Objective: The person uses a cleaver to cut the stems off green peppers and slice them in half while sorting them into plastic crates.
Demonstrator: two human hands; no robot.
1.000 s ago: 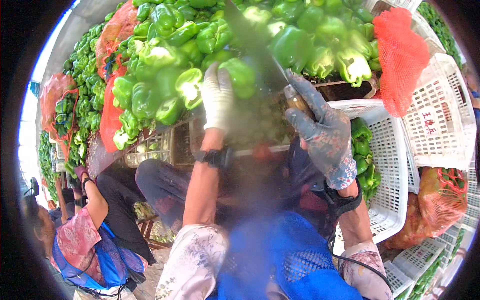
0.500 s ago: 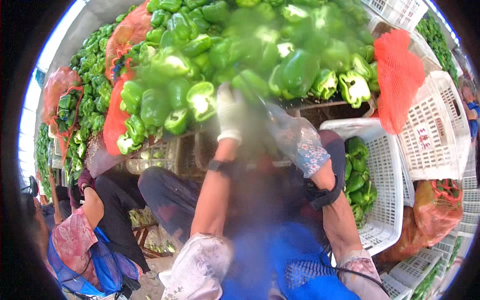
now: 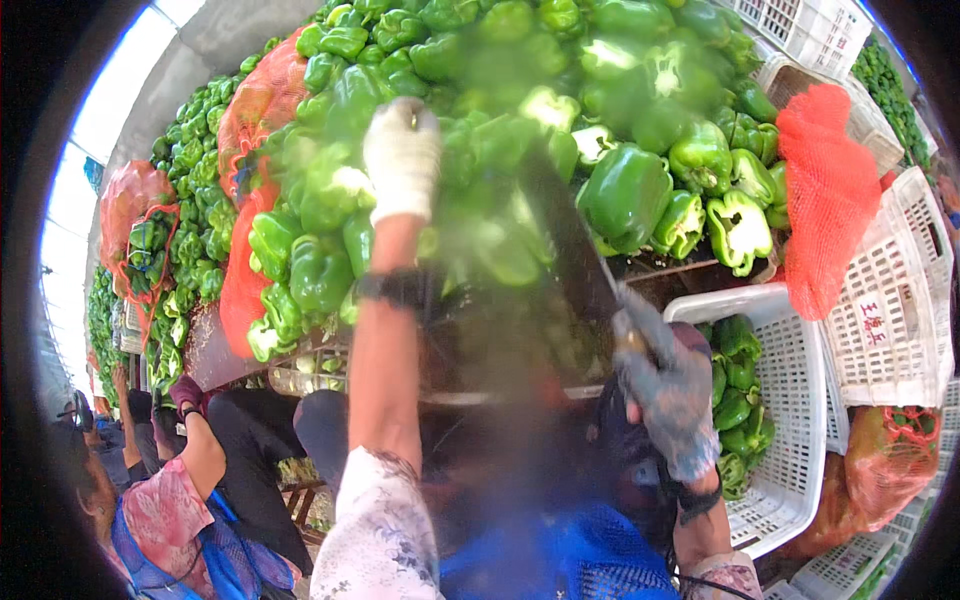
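My left hand (image 3: 400, 160), in a white glove with a black wristband, reaches up into a big heap of green bell peppers (image 3: 625, 195). Its fingers rest among the peppers; blur hides whether they grip one. My right hand (image 3: 665, 390), in a grey glove, is closed on the handle of a knife (image 3: 570, 240). The dark blade points up and left toward the heap. Blue mesh lies in my lap (image 3: 570, 560).
A white plastic crate (image 3: 790, 330) partly filled with peppers stands by my right hand, more white crates (image 3: 900, 300) beyond it. Red mesh bags (image 3: 825, 190) hang on the heap's right and left (image 3: 245, 290). Another person (image 3: 170, 500) sits at lower left.
My left hand has gone from the front of the heap up into it. My right hand with the knife has dropped lower and to the right.
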